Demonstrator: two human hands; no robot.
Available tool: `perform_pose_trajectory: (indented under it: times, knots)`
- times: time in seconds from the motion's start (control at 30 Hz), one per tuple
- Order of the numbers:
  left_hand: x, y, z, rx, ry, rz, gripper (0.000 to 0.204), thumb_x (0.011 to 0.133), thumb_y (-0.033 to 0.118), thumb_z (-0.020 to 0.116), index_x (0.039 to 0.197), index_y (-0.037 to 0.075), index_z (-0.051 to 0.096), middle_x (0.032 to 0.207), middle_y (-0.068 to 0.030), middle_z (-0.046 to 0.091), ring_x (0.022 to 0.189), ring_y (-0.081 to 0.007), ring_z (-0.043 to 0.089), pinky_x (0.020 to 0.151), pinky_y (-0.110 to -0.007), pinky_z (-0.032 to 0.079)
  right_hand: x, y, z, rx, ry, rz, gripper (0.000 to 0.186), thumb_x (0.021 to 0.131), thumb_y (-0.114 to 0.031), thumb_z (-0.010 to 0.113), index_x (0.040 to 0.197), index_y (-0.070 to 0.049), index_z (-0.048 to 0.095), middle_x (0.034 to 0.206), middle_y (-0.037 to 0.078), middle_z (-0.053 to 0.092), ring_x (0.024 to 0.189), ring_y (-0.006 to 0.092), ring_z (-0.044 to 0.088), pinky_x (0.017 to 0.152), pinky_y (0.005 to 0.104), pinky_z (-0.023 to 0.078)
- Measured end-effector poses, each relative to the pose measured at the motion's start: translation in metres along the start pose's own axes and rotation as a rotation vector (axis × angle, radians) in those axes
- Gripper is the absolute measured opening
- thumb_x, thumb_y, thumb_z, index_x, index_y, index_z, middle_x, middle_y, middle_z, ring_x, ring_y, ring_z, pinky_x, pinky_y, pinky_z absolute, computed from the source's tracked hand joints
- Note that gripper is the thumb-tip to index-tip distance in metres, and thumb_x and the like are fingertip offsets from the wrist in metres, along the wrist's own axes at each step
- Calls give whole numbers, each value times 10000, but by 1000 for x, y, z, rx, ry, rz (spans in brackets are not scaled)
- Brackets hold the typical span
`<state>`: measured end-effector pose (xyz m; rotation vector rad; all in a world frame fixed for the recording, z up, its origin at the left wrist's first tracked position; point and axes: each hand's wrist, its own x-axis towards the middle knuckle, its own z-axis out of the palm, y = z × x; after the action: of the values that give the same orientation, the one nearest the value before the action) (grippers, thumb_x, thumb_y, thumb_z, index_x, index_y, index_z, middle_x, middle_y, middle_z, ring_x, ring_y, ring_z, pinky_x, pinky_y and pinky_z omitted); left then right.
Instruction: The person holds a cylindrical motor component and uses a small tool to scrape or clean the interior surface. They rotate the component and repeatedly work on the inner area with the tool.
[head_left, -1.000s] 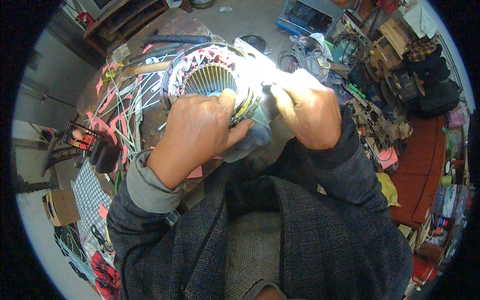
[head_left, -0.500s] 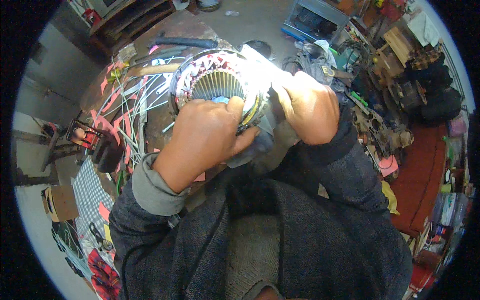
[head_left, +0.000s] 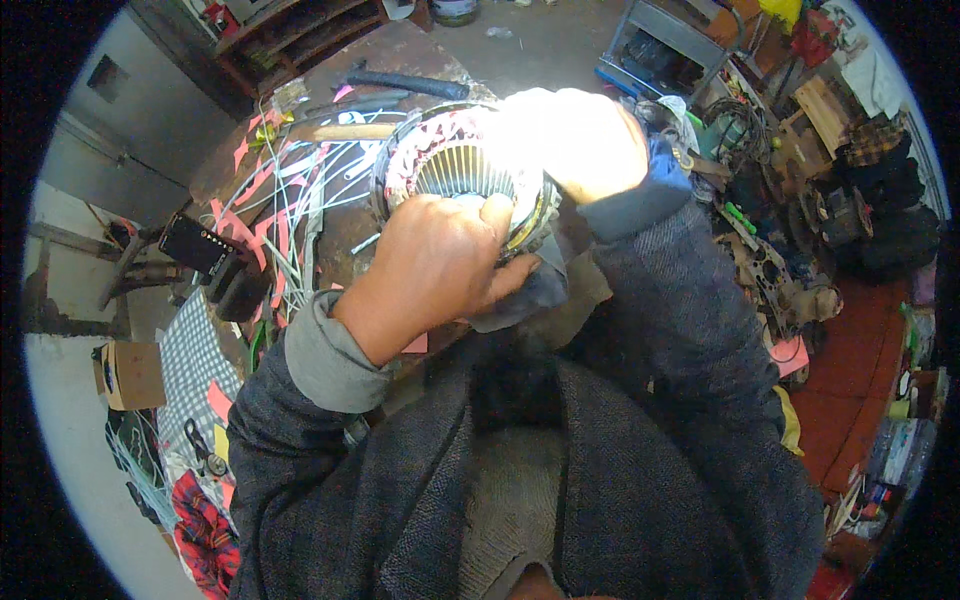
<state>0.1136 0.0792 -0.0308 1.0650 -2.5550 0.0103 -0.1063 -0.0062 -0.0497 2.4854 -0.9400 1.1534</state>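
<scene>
Curling over the near edge of the slotted metal ring [head_left: 410, 152], the left hand [head_left: 432, 262] has its grip clasped on it, thumb outside. The ring sits on the counter [head_left: 412, 52]. At the ring's right, glare whitens the right hand [head_left: 592, 150], whose grip cannot be told. A wooden handle [head_left: 350, 132] lies left of the ring.

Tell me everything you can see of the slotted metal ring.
The slotted metal ring sits by the table edge, its round opening facing the camera. Narrow metallic ribs line the inside; a pale band with dark red patches circles the opening. The left hand covers its near side. Glare hides its right side, so the right hand's contact is unclear.
</scene>
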Motion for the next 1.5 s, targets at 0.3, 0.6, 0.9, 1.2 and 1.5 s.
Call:
perform_pose_trajectory:
  times: [0.3,0.6,0.9,1.2,1.5]
  knots:
    - [2,4,-4,50,-53,-46,423,854,441,797,880,61,613,747,-136,705,675,-307,725,636,-422,549,-27,13,-47,-113,-131,-43,275,891,-185,688,1111,-28,745,1004,110,740,875,291,703,775,419,585]
    - [3,4,-2,-21,-11,-67,450,840,453,817,983,60,651,689,-142,664,653,-353,690,625,-472,535,-12,17,9,39,222,-217,225,794,-136,744,1015,-120,777,947,111,726,813,308,693,716,420,562]
    - [2,0,-3,17,-102,-62,486,859,488,791,921,45,602,718,-161,655,672,-363,688,651,-476,533,29,22,9,246,87,-224,205,909,-201,674,1038,-97,795,1004,118,762,886,340,723,795,449,582]
    - [3,2,-5,12,-136,-91,489,857,497,787,890,55,581,718,-156,656,670,-359,684,651,-470,526,24,61,-6,180,-266,-121,285,958,-260,614,1167,-131,757,1021,120,761,870,327,712,790,436,584]
    - [5,1,-5,-11,-145,-84,474,863,477,791,899,56,577,708,-145,651,687,-350,684,673,-465,527,38,19,-14,59,-100,-125,242,843,-213,700,1050,-121,784,929,99,749,824,283,714,715,415,577]
